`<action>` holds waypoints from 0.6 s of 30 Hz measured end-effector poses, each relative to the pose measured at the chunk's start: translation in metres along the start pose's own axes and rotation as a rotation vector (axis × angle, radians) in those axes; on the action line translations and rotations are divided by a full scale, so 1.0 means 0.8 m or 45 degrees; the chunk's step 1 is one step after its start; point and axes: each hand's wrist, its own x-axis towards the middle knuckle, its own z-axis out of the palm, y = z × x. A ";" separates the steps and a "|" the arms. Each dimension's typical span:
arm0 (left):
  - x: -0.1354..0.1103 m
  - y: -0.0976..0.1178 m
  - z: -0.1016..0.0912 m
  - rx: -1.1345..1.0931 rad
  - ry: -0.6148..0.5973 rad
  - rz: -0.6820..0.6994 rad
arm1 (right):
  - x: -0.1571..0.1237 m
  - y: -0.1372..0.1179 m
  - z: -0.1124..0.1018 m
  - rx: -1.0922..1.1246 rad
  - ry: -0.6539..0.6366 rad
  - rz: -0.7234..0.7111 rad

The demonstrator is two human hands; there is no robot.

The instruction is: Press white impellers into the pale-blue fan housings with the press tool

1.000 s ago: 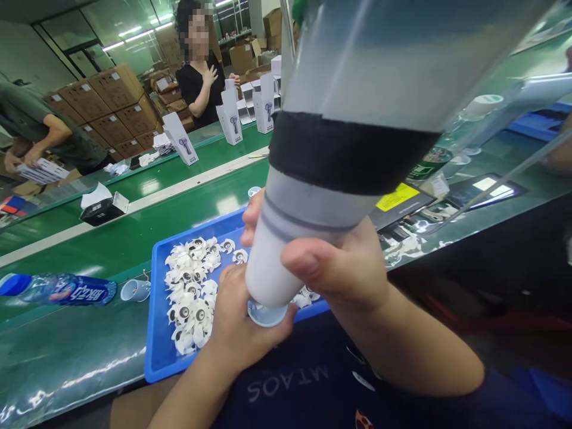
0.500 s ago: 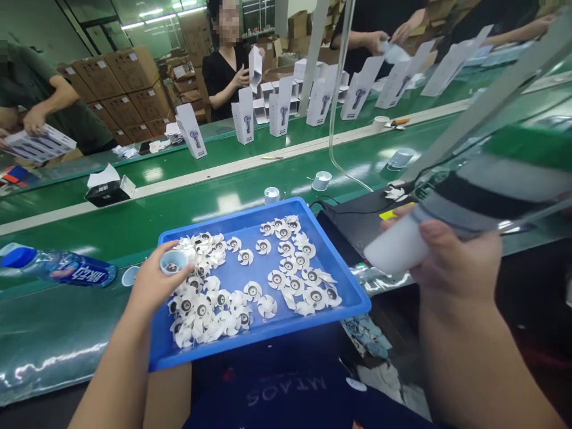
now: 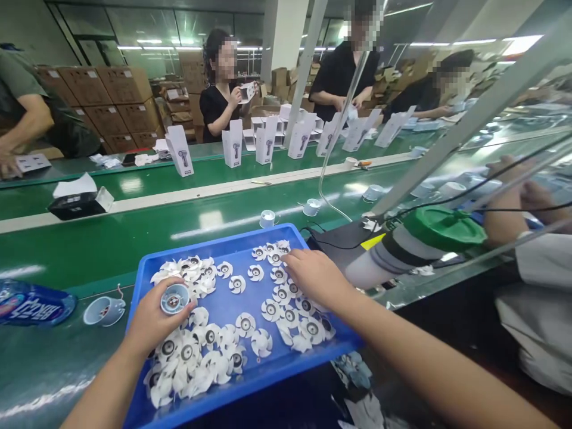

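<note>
My left hand (image 3: 154,319) is closed around a small light-blue round fan housing (image 3: 175,299), its open side up and small parts inside. It is over the left side of a blue tray (image 3: 218,235). Many white fan impellers (image 3: 245,325) with dark hubs lie loose in the tray, heaped at left and right. My right hand (image 3: 315,274) reaches over the tray's right side, fingers curled together at an impeller (image 3: 276,257); its fingertips are partly hidden. A white drink container (image 3: 415,244) with a green lid and black band is beyond my right forearm.
Another housing (image 3: 104,311) lies left of the tray beside a blue-labelled bottle (image 3: 36,302). More housings (image 3: 267,218) sit on the green conveyor (image 3: 214,202). White boxes (image 3: 267,140) stand across it, with several people behind. A metal post (image 3: 447,125) slants at right.
My right hand has let go of the drink container and moved left to the impellers. The container now rests at the right. My left hand still holds the housing. The view has shifted.
</note>
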 end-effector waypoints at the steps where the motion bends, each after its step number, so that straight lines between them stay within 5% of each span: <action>1: 0.001 -0.001 0.000 0.001 -0.032 0.014 | 0.014 0.004 0.015 -0.038 -0.027 0.025; 5: 0.002 -0.007 0.006 -0.048 -0.100 0.098 | 0.037 0.034 0.055 -0.142 -0.060 -0.009; 10: -0.007 -0.004 0.012 -0.088 0.001 0.126 | 0.035 0.047 0.056 -0.198 -0.019 -0.212; 15: -0.006 0.001 0.017 -0.206 -0.047 -0.050 | 0.046 0.081 0.081 -0.131 0.116 -0.389; 18: -0.006 0.002 0.018 -0.276 -0.027 -0.115 | 0.050 0.101 0.098 -0.240 0.063 -0.439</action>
